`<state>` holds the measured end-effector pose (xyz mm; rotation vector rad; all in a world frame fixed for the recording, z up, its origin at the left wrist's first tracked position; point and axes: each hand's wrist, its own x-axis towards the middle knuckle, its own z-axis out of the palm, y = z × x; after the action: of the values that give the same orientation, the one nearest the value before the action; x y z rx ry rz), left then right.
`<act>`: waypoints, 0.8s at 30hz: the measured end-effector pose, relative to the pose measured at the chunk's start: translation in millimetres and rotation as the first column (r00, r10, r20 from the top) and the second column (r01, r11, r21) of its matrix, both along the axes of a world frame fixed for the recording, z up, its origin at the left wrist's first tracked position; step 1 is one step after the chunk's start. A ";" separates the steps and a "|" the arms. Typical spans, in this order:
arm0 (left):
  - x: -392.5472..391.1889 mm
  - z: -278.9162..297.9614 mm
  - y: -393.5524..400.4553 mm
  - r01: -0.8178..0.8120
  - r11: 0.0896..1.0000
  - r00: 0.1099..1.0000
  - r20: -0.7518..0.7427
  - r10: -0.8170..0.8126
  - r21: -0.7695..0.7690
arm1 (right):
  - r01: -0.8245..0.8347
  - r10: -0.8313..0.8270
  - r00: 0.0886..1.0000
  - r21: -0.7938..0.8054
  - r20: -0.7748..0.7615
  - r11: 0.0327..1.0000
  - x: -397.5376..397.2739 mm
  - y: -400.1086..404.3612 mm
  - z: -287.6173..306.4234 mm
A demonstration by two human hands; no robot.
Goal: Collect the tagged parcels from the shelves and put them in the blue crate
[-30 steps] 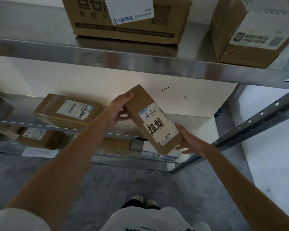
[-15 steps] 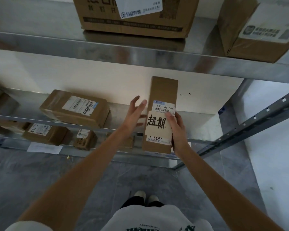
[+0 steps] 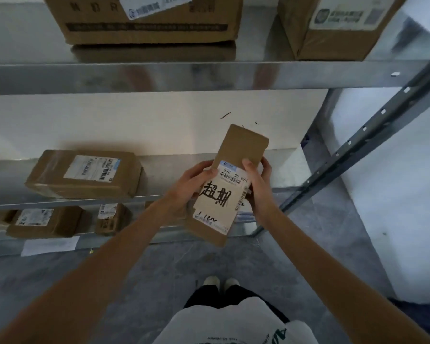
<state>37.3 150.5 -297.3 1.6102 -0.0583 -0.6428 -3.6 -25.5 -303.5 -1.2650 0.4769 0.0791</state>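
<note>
Parcel [image 3: 236, 170], slim brown cardboard box w/ white label and black handwritten marks, sits tilted between both my hands, in front of the metal shelf rack [image 3: 209, 75], below its top shelf. Left hand [image 3: 189, 187] grips its left edge, thumb on the label. Right hand [image 3: 258, 184] wraps the right edge, fingers curled behind. Cardboard's matte, corners sharp; rack is shiny steel.

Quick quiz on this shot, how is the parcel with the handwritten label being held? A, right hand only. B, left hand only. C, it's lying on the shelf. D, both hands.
D: the left hand and the right hand each grip a side of the parcel, which is held in the air in front of the shelf.
</note>
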 end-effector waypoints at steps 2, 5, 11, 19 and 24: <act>4.3 -2.1 -5.0 0.190 0.981 0.981 -0.035 -0.189 0.031 | 0.083 -0.082 0.996 0.028 -0.041 0.996 -21.2 -14.5 -10.7; 7.5 -8.5 -24.1 0.418 0.904 0.904 -0.139 -0.404 0.092 | 0.294 -0.286 0.951 0.062 -0.119 0.954 -63.0 -40.4 -28.6; -20.4 -14.8 -115.1 0.546 0.793 0.834 -0.088 -0.545 0.269 | 0.659 -0.631 0.747 0.114 -0.208 0.743 -147.5 -104.3 -38.3; -139.5 -45.2 -250.0 0.376 0.918 0.924 -0.127 -0.361 0.127 | 0.957 -0.934 0.290 0.059 -0.209 0.284 -284.3 -195.7 -49.4; -211.7 -45.3 -349.0 0.567 0.803 0.823 -0.081 -0.563 0.181 | 0.957 -0.947 0.188 -0.166 -0.259 0.236 -388.4 -244.5 -66.5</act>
<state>-174.4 -198.5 -342.6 1.7849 -0.4907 -1.1608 -391.9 -270.0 -370.0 -0.6871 1.5118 -0.8329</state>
